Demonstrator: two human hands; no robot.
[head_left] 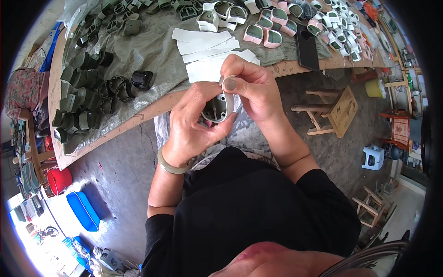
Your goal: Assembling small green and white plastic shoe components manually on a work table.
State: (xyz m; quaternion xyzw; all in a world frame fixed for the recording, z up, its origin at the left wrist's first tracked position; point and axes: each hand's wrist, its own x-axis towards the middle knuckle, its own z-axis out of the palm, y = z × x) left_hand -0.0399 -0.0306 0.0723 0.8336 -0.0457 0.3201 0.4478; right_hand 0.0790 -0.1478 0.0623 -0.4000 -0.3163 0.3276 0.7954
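In front of my chest, my left hand (189, 113) is closed around a hollow shoe heel (213, 111) with a dark inside and small round holes. A white strip (229, 102) runs along the heel's curved side. The strip's upper end is pinched between the thumb and forefinger of my right hand (255, 90). My left fingers hide part of the heel's far side. Just beyond my hands, several flat white strips (205, 44) lie overlapped on the table.
Dark green heels (80, 99) crowd the cloth-covered table's left side. A black block (141, 79) sits nearby. White heels (221, 16), pink heels (272, 38) and a black phone (308, 48) lie farther right. Below stand a wooden stool (339, 111) and a blue tub (84, 212).
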